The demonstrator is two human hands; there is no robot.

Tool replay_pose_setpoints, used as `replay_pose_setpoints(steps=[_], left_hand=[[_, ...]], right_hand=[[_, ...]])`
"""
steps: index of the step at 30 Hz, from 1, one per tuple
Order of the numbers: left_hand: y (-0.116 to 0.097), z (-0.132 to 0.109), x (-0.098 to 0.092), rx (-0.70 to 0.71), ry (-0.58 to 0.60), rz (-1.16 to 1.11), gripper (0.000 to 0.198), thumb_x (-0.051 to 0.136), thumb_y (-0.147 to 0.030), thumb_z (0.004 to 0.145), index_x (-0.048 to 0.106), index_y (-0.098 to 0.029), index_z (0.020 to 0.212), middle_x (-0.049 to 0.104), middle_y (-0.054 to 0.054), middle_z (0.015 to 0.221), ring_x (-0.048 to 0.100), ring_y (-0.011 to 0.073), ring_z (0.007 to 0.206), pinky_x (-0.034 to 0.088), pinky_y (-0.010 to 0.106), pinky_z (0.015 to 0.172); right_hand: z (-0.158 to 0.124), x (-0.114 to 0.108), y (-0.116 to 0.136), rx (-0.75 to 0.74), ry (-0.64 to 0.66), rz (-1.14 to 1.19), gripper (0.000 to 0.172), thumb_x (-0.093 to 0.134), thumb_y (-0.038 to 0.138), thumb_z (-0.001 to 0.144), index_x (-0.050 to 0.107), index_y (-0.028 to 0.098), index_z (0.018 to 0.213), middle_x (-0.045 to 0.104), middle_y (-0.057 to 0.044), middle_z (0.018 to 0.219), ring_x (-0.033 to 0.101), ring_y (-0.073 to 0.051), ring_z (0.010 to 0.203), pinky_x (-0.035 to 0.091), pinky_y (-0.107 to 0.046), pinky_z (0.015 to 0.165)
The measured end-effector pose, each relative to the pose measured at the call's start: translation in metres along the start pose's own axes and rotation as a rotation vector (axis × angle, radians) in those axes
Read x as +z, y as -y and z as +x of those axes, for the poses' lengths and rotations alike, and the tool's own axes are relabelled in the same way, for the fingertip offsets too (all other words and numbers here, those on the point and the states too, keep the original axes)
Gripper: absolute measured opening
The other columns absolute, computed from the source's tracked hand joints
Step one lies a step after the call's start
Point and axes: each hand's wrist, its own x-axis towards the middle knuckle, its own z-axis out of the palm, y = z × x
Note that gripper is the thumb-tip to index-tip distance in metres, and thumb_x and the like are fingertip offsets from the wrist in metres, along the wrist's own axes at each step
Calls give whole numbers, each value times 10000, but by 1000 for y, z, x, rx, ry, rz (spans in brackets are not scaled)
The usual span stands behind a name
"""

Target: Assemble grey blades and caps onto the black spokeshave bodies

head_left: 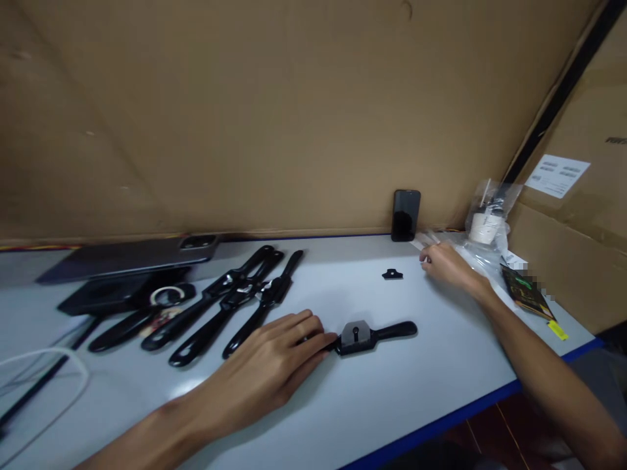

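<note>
My left hand (289, 349) is closed round the left handle of a black spokeshave (382, 334), which lies on the table with its grey blade in place. Off to the right, my right hand (448, 264) has its fingers curled in beside some see-through plastic; whatever they may pinch is too small to make out. Between the hands and further back lies a small black metal cap (392, 274), flat on the tabletop. Several more black spokeshaves (264, 303) rest side by side to the left of my left hand.
A phone (405, 215) leans upright against the cardboard wall. At the right stand a bagged white cup (486, 225) and a black packet (526, 290). A large dark phone (132, 256) lies back left, with cables (59, 352) in front. The table's blue edge (441, 418) runs nearest me.
</note>
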Motion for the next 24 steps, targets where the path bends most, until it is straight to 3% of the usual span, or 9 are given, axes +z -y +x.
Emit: replay_pose_setpoints(steps=[2, 6, 8, 11, 14, 20, 24], left_hand=[[-1, 1, -1, -1, 3, 14, 270, 448, -205, 1086, 706, -166, 1158, 676, 65, 929, 633, 206, 822, 529, 320, 688], [-2, 3, -2, 3, 2, 11, 246, 465, -180, 1072, 700, -164, 1143, 675, 60, 922, 638, 203, 822, 533, 317, 685], [-2, 5, -3, 3, 5, 6, 242, 466, -174, 1066, 700, -163, 1126, 672, 58, 913, 636, 205, 814, 538, 326, 690], [-3, 6, -4, -8, 31, 1, 237, 466, -178, 1067, 698, -164, 1113, 663, 56, 905, 629, 205, 796, 528, 326, 674], [-3, 5, -4, -14, 38, -6, 235, 465, -172, 1068, 693, -162, 1123, 660, 56, 911, 626, 202, 799, 524, 324, 680], [-3, 6, -4, -9, 40, 27, 235, 458, -183, 1078, 688, -166, 1122, 656, 55, 902, 619, 205, 812, 515, 321, 704], [-3, 5, -3, 16, 2, 48, 240, 451, -174, 1079, 685, -155, 1129, 652, 58, 898, 610, 210, 800, 506, 327, 699]], right_hand=[[0, -4, 7, -24, -35, 127, 272, 551, 125, 923, 768, 144, 1084, 788, -121, 1029, 725, -250, 954, 525, -334, 848], [-15, -5, 44, -148, -15, 849, 120, 686, 245, 855, 719, 178, 949, 761, -50, 861, 698, -192, 768, 538, -302, 700], [-28, -2, 69, -220, 34, 1027, 78, 726, 256, 810, 697, 200, 856, 736, -19, 815, 674, -175, 752, 520, -296, 697], [-44, 3, 99, -276, 38, 1028, 31, 706, 197, 811, 686, 211, 791, 700, 8, 772, 621, -149, 716, 489, -290, 698], [-51, 7, 113, -274, 68, 983, 94, 681, 121, 806, 681, 210, 777, 686, 14, 765, 590, -138, 692, 476, -281, 679], [-53, 12, 117, -300, 60, 951, 125, 688, 95, 834, 742, 207, 825, 718, -1, 825, 613, -144, 734, 481, -291, 719], [-50, 8, 114, -305, -21, 859, 124, 700, 88, 819, 727, 207, 798, 726, -1, 823, 619, -150, 733, 471, -281, 697]])
